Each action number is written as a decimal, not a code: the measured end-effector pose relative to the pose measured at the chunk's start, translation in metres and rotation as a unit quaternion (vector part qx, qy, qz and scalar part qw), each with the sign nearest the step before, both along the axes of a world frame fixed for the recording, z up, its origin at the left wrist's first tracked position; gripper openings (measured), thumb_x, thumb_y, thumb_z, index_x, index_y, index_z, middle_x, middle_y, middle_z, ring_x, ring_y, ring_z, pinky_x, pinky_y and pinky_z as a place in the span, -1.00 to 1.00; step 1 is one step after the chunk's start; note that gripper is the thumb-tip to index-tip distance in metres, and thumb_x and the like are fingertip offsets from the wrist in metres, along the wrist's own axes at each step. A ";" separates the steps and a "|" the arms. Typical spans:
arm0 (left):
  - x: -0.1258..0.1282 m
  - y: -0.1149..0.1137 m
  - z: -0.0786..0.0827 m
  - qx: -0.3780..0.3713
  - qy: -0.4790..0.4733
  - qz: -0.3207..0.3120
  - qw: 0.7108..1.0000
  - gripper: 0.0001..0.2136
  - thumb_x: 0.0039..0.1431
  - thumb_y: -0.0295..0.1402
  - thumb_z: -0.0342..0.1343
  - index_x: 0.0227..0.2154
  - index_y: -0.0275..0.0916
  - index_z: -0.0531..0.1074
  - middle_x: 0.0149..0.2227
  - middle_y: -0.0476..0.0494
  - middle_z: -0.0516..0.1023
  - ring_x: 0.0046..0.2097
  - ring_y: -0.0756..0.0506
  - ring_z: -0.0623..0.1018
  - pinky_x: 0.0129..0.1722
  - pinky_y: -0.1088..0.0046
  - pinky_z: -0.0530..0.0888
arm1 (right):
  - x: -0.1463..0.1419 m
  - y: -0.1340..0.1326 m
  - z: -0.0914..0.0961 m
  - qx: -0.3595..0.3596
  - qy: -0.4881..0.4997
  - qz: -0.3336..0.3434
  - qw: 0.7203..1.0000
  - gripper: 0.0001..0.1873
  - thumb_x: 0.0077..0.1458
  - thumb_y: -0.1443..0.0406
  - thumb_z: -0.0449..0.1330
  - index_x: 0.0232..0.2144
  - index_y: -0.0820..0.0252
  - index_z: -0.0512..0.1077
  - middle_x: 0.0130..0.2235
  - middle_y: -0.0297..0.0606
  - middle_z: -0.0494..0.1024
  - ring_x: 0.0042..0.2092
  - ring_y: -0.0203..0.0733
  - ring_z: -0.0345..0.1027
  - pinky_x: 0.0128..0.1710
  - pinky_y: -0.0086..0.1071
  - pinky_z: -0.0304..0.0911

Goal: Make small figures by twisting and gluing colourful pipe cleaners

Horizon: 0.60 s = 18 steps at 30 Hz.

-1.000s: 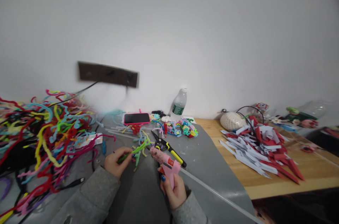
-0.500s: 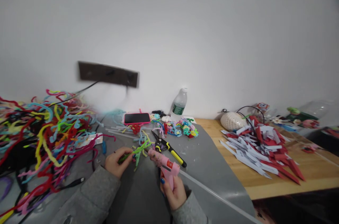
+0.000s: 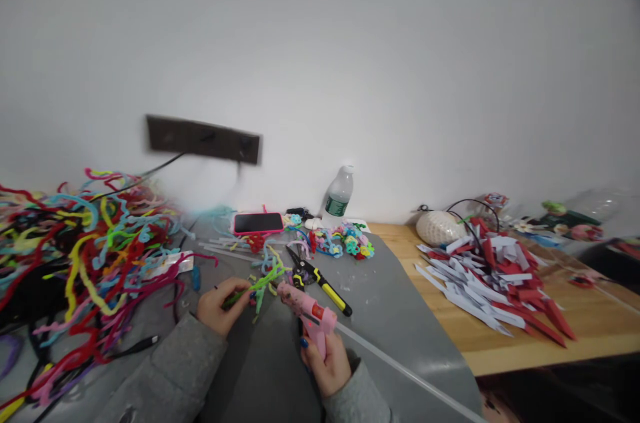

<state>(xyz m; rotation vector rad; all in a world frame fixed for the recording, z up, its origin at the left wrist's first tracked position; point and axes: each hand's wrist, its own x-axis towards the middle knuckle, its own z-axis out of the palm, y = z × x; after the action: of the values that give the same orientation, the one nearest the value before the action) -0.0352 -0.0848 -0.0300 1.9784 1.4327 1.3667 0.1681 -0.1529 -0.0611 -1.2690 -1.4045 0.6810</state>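
Note:
My left hand (image 3: 224,305) is closed on green pipe cleaners (image 3: 265,283), whose fuzzy ends point right over the grey table. In my right hand (image 3: 325,364) is a pink hot glue gun (image 3: 306,309), gripped by its handle. Its nozzle points up and left, close beside the green ends; whether they touch I cannot tell. A long clear glue stick (image 3: 400,366) sticks out of the gun's back. Just beyond the gun lie pliers with yellow and black handles (image 3: 332,292). Small multicoloured pipe cleaner flowers (image 3: 356,241) lie behind them.
A big tangle of coloured pipe cleaners (image 3: 100,249) covers the left side. At the back are a phone (image 3: 258,223), a water bottle (image 3: 339,199) and loose glue sticks (image 3: 227,249). To the right, folded red and white papers (image 3: 495,283) lie on a wooden table (image 3: 590,336).
The glue gun has shifted very slightly left and down in my right hand. My left hand stays almost still with the green pipe cleaners.

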 end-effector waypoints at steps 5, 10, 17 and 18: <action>0.000 0.000 0.002 0.011 0.004 0.005 1.000 -0.83 -0.01 -0.28 0.03 -0.53 -0.23 0.46 -0.55 -0.02 0.55 -0.50 -0.03 0.52 -0.50 0.56 0.40 | -0.001 -0.001 -0.003 -0.003 -0.018 -0.032 0.999 -0.57 -0.01 0.06 0.06 -0.21 0.24 0.43 -0.58 -0.26 0.44 -0.64 -0.27 0.22 -0.69 -0.46 0.20; 0.000 -0.001 0.002 0.007 0.007 0.005 1.000 -0.82 0.00 -0.28 0.02 -0.52 -0.23 0.46 -0.54 -0.03 0.55 -0.49 -0.03 0.52 -0.50 0.56 0.40 | -0.001 -0.001 0.000 0.009 -0.018 -0.013 1.000 -0.60 0.01 0.09 0.05 -0.22 0.24 0.44 -0.60 -0.26 0.43 -0.60 -0.22 0.27 -0.64 -0.45 0.24; 0.000 -0.001 0.002 0.001 0.012 0.001 1.000 -0.82 0.02 -0.28 0.01 -0.51 -0.23 0.46 -0.54 -0.04 0.56 -0.49 -0.03 0.52 -0.51 0.56 0.40 | 0.000 0.000 0.002 0.001 -0.004 -0.020 1.000 -0.65 -0.03 0.09 0.10 -0.27 0.18 0.46 -0.59 -0.24 0.42 -0.53 -0.15 0.29 -0.59 -0.38 0.27; 0.000 -0.001 0.003 0.001 0.013 0.002 1.000 -0.82 0.01 -0.28 0.02 -0.51 -0.23 0.46 -0.54 -0.04 0.56 -0.49 -0.03 0.52 -0.51 0.56 0.40 | 0.001 0.000 0.001 -0.001 -0.003 -0.022 1.000 -0.66 -0.04 0.09 0.11 -0.29 0.17 0.47 -0.60 -0.24 0.42 -0.53 -0.15 0.29 -0.59 -0.37 0.26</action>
<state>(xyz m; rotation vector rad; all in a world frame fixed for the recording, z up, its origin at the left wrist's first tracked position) -0.0351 -0.0857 -0.0275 2.0022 1.4471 1.3493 0.1688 -0.1530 -0.0603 -1.3007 -1.3761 0.6493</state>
